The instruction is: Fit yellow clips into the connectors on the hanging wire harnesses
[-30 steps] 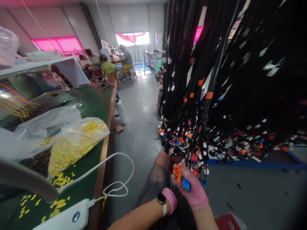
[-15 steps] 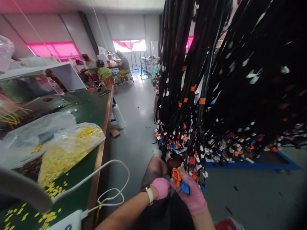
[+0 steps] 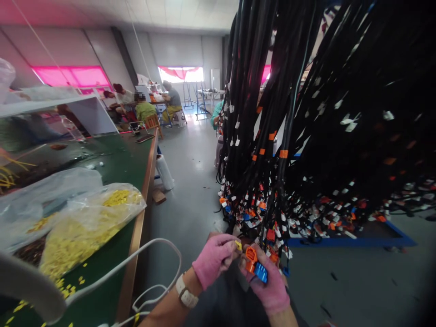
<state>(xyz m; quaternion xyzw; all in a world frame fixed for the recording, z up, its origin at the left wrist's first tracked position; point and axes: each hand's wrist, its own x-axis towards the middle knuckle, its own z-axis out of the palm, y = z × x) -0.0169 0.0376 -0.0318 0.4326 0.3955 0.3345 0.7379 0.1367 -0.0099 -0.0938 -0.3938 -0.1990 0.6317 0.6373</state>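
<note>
My left hand (image 3: 215,260), in a pink glove with bare fingertips, pinches a small yellow plastic piece (image 3: 238,245). Just to its right, my right hand (image 3: 270,286), gloved the same way, grips an orange connector (image 3: 251,254) with its open face turned up. A blue connector (image 3: 261,272) sits against the orange one in the same grip. The yellow piece is close to the orange connector, with a small gap between them. Behind my hands hang the connector ends of a thick bundle of black wire harnesses (image 3: 254,91). Wires from the held connectors are mostly hidden.
On the left, a green-topped bench (image 3: 119,152) carries a clear bag of yellow pieces (image 3: 85,231), with loose ones spilled nearby. A white cable (image 3: 153,243) loops over its edge. A blue-framed rack base (image 3: 357,240) stands under the harnesses. Several people sit farther back.
My left hand has risen and turned, bringing the yellow piece into sight beside the orange connector. The right hand keeps its grip on the connectors. The whole view has shifted slightly.
</note>
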